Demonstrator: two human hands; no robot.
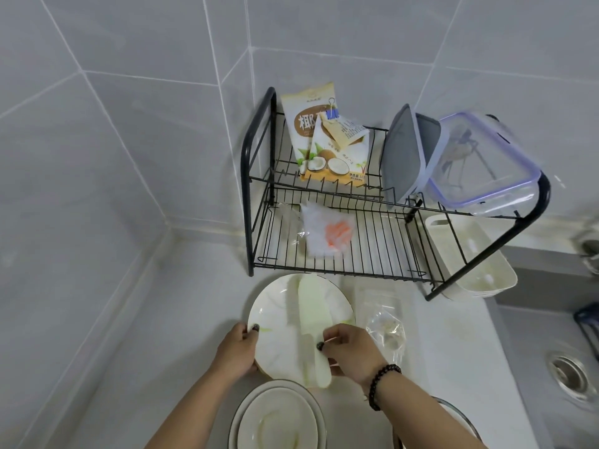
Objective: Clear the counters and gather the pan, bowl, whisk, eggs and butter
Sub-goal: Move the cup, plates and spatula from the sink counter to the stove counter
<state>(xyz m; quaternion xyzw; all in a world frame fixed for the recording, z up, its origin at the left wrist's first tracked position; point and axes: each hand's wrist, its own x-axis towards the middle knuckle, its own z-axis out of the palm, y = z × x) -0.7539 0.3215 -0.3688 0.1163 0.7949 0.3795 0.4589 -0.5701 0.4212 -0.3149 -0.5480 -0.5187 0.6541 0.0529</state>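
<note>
— Gripping a white plate (pixel 278 315) by its near-left rim, the person's left hand (pixel 238 351) has its thumb curled over the top edge and its fingers tucked beneath; the plate is tilted and lifted off the pale counter (pixel 181 319), in front of the black wire dish rack (pixel 340 222).

— And the right hand (pixel 351 353)?

— Closed in a pinch on the handle of a pale plastic knife (pixel 312 315) (the blade lies flat across the plate, its tip pointing toward the rack). A dark bead bracelet (pixel 381 385) circles that wrist.

— What sits around them?

— Two stacked plates (pixel 275 419) rest on the counter just below the hands, and the rim of a glass bowl (pixel 460 419) peeks out under the right forearm. A crumpled clear wrapper (pixel 387 332) lies just right of the held plate.

— On the rack?

— Upper tier: two coconut-print pouches (pixel 327 137), one shut with a blue binder clip (pixel 333 110), beside a grey lid (pixel 405 153) propped on edge and a clear lidded container (pixel 483 163). Lower tier: a clear bag (pixel 327 233) with something orange inside. A cream utensil caddy (pixel 470 257) hangs at the rack's right end, next to the sink (pixel 551 338) and its steel drain (pixel 569 374)
</note>
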